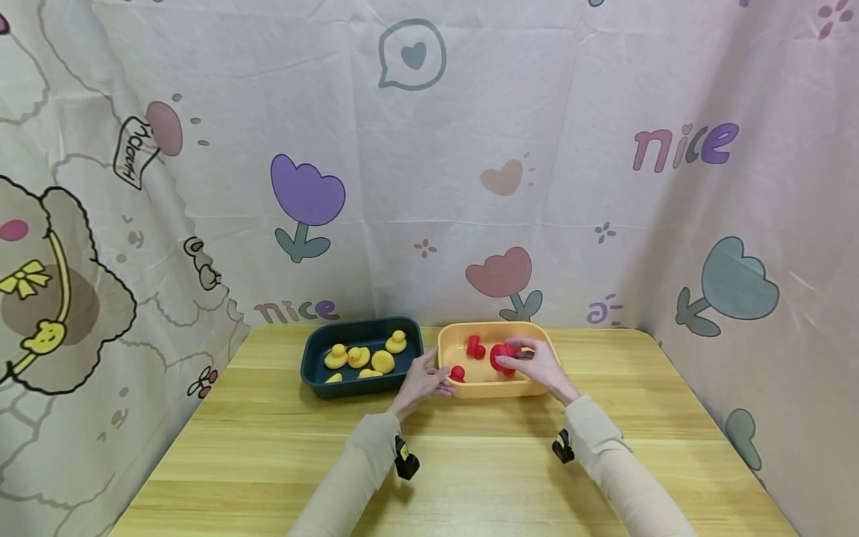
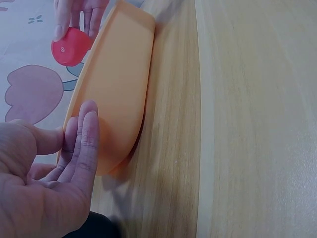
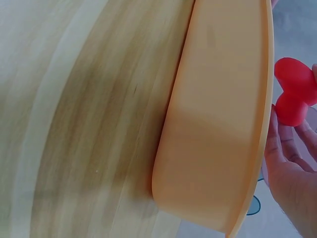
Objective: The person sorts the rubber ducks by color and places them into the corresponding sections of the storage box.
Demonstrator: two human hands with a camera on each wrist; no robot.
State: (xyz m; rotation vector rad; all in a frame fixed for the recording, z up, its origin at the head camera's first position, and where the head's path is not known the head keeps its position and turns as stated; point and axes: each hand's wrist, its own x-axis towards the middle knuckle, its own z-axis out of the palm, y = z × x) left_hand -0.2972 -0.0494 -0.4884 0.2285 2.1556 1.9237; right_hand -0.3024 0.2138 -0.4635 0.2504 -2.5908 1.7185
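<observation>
My right hand (image 1: 538,362) grips a red toy duck (image 1: 501,359) over the right part of an orange tub (image 1: 493,389). In the right wrist view the held duck's two rounded lobes show above the tub's rim, with fingers around them. Its flat base, bearing a small round mark, shows in the left wrist view. My left hand (image 1: 421,379) holds the tub's near left corner, thumb at the rim and fingers along the outer wall (image 2: 116,74). Two more red ducks lie in the tub, one toward the back (image 1: 475,347) and one by the left corner (image 1: 457,373).
Left of the orange tub stands a dark blue tub (image 1: 362,386) with several yellow toy ducks (image 1: 359,357). Both tubs sit at the back of the wooden table (image 1: 483,477), before a printed curtain (image 1: 416,149).
</observation>
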